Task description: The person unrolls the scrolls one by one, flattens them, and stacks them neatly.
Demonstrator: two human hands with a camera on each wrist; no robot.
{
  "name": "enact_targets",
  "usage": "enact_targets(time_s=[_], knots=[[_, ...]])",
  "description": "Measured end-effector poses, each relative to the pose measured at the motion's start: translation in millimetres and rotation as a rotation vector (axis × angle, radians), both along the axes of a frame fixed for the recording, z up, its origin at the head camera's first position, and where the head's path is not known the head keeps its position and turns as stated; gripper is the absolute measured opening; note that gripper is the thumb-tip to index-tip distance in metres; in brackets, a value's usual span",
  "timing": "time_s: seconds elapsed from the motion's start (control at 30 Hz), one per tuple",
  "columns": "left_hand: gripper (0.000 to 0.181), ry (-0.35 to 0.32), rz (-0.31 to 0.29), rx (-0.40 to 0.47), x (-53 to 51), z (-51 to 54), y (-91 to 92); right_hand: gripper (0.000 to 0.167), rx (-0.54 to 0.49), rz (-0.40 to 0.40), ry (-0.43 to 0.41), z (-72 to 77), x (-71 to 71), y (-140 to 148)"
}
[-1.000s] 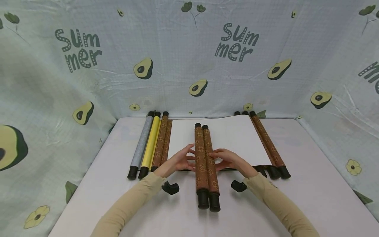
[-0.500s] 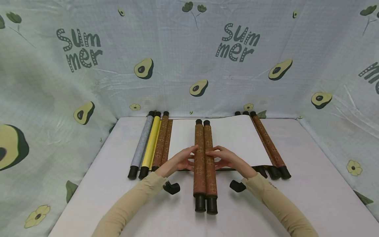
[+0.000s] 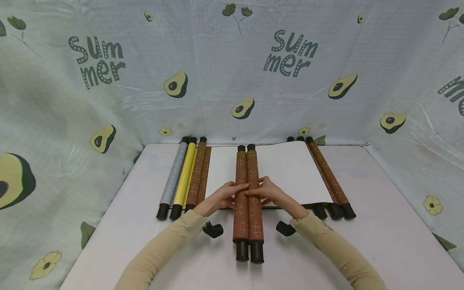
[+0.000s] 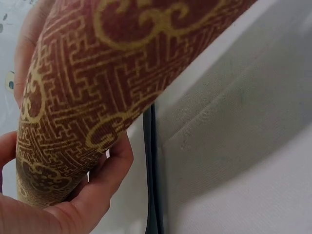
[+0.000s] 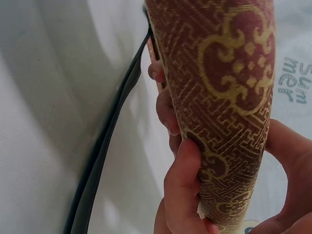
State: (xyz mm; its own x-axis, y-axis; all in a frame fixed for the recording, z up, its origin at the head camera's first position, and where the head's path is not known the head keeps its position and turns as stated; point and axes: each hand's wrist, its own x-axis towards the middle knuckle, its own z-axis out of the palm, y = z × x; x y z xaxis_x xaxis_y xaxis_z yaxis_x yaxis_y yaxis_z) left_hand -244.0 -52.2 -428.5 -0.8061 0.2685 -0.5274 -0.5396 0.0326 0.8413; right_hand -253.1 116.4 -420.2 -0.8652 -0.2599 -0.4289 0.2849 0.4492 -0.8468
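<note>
Two brown scroll rolls with a gold pattern and black end knobs lie side by side in the air, above the near edge of a white sheet. My left hand grips the left roll, its thumb over the top and fingers beneath. From the other side my right hand grips the right roll, thumb across the top. In the left wrist view, fingers curl under the patterned roll. The right wrist view shows thumb and fingers around the other roll.
An unrolled white scroll sheet lies behind the hands. Grey, yellow and brown rolls line its left side. Another brown roll lies at its right, beside several black knobs. A printed cloth hangs behind the table.
The two rolls have shifted slightly left and straightened, their near ends now almost level. Both hands have come closer together, and the thumbs reach farther across the tops.
</note>
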Motion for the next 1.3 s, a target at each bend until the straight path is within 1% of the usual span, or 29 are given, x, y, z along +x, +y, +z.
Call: enact_targets(time_s=[0.1, 0.17, 0.33, 0.47, 0.6, 0.77, 0.87, 1.0, 1.1, 1.13, 1.2, 1.23, 1.3], knots=[[0.061, -0.013, 0.016, 0.01, 0.0, 0.1, 0.0, 0.081, 0.0, -0.006, -0.003, 0.3, -0.5, -0.9], [0.061, -0.012, 0.025, 0.021, -0.4, 0.0, -0.2, 0.079, -0.001, -0.007, -0.003, 0.6, -1.3, 0.1], [0.054, -0.008, 0.045, 0.081, -2.7, 0.4, -2.4, 0.071, -0.069, -0.007, -0.019, 0.7, -4.1, 4.2], [0.054, -0.009, 0.053, 0.101, -5.3, 1.9, -5.5, 0.069, -0.141, 0.012, -0.047, 0.1, -6.6, 8.0], [0.053, 0.013, 0.051, 0.076, -6.8, 3.0, -8.6, 0.071, -0.189, 0.026, -0.073, -0.1, -10.5, 12.0], [0.049, 0.077, 0.02, 0.016, -6.7, 4.7, -12.4, 0.073, -0.228, 0.013, -0.082, 1.2, -13.9, 16.9], [0.052, 0.117, 0.023, -0.021, -7.2, 5.4, -14.9, 0.073, -0.252, -0.016, -0.088, 1.4, -15.6, 19.5], [0.063, 0.152, 0.042, -0.059, -8.4, 6.8, -18.1, 0.075, -0.323, -0.05, -0.088, 0.2, -17.5, 21.6], [0.069, 0.202, 0.021, -0.092, -8.9, 8.4, -20.7, 0.077, -0.379, -0.049, -0.071, -2.0, -18.3, 22.2], [0.07, 0.222, 0.005, -0.101, -9.1, 8.5, -21.8, 0.076, -0.389, -0.043, -0.063, -2.8, -18.3, 22.2], [0.069, 0.265, -0.034, -0.113, -9.3, 8.7, -24.4, 0.073, -0.403, -0.022, -0.052, -3.8, -18.2, 22.5], [0.067, 0.283, -0.061, -0.116, -7.6, 12.1, -25.5, 0.07, -0.402, -0.009, -0.044, -4.1, -18.1, 22.7], [0.06, 0.311, -0.111, -0.116, -8.2, 12.3, -27.9, 0.065, -0.393, 0.006, -0.034, -4.2, -17.7, 23.6]])
